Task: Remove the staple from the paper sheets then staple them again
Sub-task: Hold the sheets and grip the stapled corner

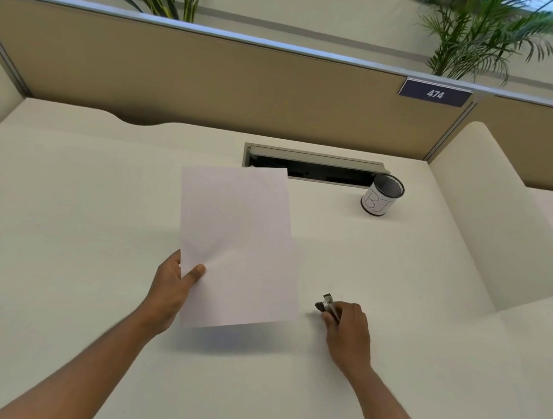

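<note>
White paper sheets [236, 246] are lifted off the white desk [60, 219], tilted up toward me, with a shadow beneath their lower edge. My left hand [169, 290] pinches them at the lower left edge, thumb on top. To the right, my right hand [347, 334] rests on the desk, fingers closed on a small dark stapler [326, 304] whose metal front end sticks out to the upper left. The stapler sits a short way right of the sheets and does not touch them. No staple is visible on the sheets.
A mesh pen cup [381, 195] wrapped in lettered paper stands at the back right. An open cable tray [314, 167] is set into the desk behind the sheets. Beige partitions [214, 81] close the back; a white divider [494, 217] curves along the right.
</note>
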